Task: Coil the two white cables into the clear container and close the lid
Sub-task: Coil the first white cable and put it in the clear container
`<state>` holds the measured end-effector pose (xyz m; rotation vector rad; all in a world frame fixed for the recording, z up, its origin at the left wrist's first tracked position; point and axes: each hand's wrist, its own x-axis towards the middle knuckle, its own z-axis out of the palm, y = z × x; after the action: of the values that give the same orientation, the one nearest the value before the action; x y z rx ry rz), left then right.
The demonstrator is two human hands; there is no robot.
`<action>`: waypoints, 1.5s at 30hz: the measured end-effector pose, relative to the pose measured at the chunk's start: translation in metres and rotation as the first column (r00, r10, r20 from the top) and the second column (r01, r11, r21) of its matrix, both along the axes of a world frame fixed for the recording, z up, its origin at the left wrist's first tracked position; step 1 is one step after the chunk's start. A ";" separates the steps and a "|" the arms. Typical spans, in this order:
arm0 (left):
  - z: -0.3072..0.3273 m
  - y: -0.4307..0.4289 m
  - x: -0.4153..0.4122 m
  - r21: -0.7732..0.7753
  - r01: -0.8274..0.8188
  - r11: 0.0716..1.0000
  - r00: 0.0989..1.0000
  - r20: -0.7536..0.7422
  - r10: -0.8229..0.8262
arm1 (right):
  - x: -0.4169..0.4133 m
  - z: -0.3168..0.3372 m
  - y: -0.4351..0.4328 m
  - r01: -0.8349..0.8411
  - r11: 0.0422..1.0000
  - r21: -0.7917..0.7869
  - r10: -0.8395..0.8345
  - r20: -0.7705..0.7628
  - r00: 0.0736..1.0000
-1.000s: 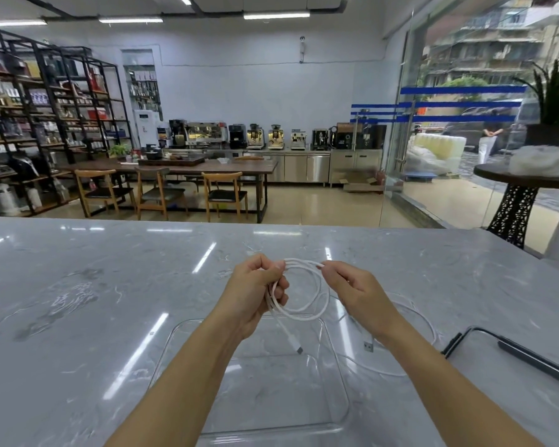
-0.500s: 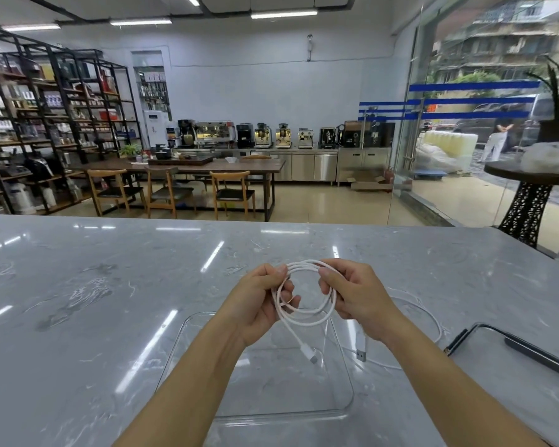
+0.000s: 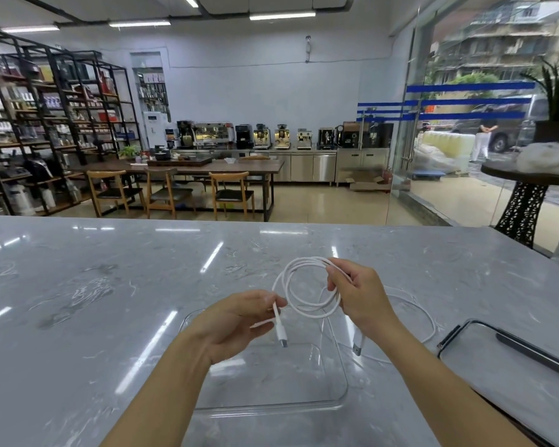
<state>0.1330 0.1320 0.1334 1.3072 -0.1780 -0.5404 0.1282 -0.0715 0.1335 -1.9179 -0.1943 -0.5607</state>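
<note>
A white cable (image 3: 292, 279) wound into a loop hangs in the air above the clear container (image 3: 342, 375). My right hand (image 3: 359, 293) pinches the loop on its right side. My left hand (image 3: 239, 317) pinches the cable's free end near its plug (image 3: 281, 333), which points down over the container. The second white cable (image 3: 428, 321) lies loose on the marble counter behind my right wrist, its USB plug (image 3: 356, 346) beside the container's right wall. The clear lid (image 3: 484, 356) with a dark rim lies flat at the right.
The grey marble counter (image 3: 110, 301) stretches wide to the left and far side. Beyond its far edge are a dining table with chairs, shelves and coffee machines, and a glass wall on the right.
My hands have come apart: the left let go of the coil and now holds the free plug end lower down, while the right keeps the coil, which looks wider.
</note>
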 end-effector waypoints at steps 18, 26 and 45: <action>-0.008 -0.043 -0.024 0.099 -0.680 0.726 0.644 0.555 0.527 | -0.020 -0.010 0.018 -0.116 0.983 -0.143 0.139 0.161 0.977; -0.020 -0.033 -0.022 0.234 -0.695 0.680 0.679 0.523 0.514 | -0.022 -0.021 0.022 -0.054 0.905 -0.423 0.270 0.470 0.840; -0.022 -0.004 -0.015 -0.081 -0.291 0.953 0.945 -0.180 0.273 | -0.031 -0.050 0.009 0.316 0.655 -0.686 0.343 0.643 0.685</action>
<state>0.1181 0.1282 0.1114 1.1524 0.1184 -0.3872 0.0972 -0.0626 0.0834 -2.3664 -1.1533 -1.4235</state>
